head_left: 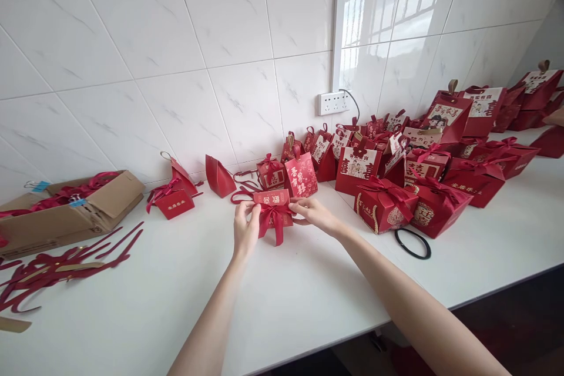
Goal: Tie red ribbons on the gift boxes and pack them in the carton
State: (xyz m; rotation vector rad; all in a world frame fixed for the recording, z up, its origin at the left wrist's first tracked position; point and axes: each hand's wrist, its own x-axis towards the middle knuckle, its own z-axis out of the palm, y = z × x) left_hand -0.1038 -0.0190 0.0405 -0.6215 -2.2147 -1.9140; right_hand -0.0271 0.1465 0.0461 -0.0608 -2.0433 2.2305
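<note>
A small red gift box [272,197] with gold lettering sits on the white table, a red ribbon bow [275,216] across its front. My left hand [245,227] has its fingers closed at the left side of the bow, on a ribbon loop. From the other side, my right hand [314,215] pinches the ribbon near the box's right edge. The ribbon's two tails hang down in front. Right behind stands a patterned red gift bag [302,176], next to another small bow-tied box [269,171].
Many red gift boxes [476,179] crowd the table's right side. At the left are a cardboard box [127,191] of ribbons and loose red straps [66,264]. A black ring [413,244] lies right of my hands. A power strip [333,103] is on the tiled wall.
</note>
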